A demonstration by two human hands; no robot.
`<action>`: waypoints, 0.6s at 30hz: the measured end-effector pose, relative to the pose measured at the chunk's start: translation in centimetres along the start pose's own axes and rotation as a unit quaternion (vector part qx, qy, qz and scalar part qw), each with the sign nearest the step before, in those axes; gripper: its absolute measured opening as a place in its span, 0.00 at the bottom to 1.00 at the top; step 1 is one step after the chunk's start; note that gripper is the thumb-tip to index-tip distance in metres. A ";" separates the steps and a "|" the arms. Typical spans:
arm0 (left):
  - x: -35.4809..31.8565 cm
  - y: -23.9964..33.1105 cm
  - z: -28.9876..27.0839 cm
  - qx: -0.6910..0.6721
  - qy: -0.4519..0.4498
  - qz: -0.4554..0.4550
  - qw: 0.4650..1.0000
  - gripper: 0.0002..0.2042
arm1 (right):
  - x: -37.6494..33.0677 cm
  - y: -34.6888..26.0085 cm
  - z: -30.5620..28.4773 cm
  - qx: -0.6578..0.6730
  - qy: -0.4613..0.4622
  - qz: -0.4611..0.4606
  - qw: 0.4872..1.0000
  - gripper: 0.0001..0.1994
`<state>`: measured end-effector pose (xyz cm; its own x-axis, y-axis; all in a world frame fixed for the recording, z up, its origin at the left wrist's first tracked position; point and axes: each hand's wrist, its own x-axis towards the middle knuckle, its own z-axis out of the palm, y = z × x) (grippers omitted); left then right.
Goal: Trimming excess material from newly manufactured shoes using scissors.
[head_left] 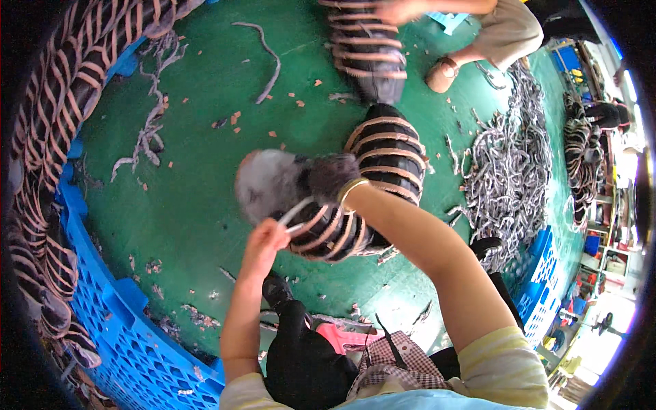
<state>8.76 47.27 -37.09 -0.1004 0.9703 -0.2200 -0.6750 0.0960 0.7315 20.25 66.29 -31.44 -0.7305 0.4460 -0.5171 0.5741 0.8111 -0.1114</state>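
In front of me lies a thick black roll (389, 150) bound with tan bands; its near part curves left toward a fuzzy grey end (263, 186). My left hand (265, 240) is closed on a thin pale strip (296, 211), just below that end. The strip runs up toward my right hand (333, 178), which wears a dark grey fuzzy glove and rests at the roll beside the grey end. Blur hides the gloved fingers, so their grip does not show. A yellowish bracelet circles my right wrist.
Another banded roll (369, 44) lies beyond, with a person's hand (402, 10) at it. Banded rolls (51, 225) are heaped along a blue plastic pallet (116, 328) at left. Grey scrap strips (509, 167) pile up at right. Scraps dot the green floor (198, 205).
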 end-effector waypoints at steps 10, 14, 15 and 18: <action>4.9 -2.4 -5.8 0.378 0.209 0.038 0.901 0.05 | -2.5 12.0 6.2 -0.056 0.297 0.014 0.953 0.18; 7.1 -1.6 -4.8 0.613 0.083 0.103 0.779 0.04 | -2.4 14.5 7.0 -0.044 0.154 0.015 0.987 0.20; 7.1 -0.8 -4.7 0.561 0.041 0.026 0.826 0.04 | -3.1 13.1 4.9 -0.024 0.041 0.069 0.996 0.19; 6.1 -3.8 -5.2 0.285 0.000 -0.203 0.937 0.07 | -3.8 15.5 5.4 0.084 0.020 0.080 0.993 0.19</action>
<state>6.88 51.67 -44.55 0.0794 0.8277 -0.5556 -0.1581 0.5608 0.8127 33.90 75.17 -35.82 -0.6371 0.5819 -0.5055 0.7355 0.6552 -0.1727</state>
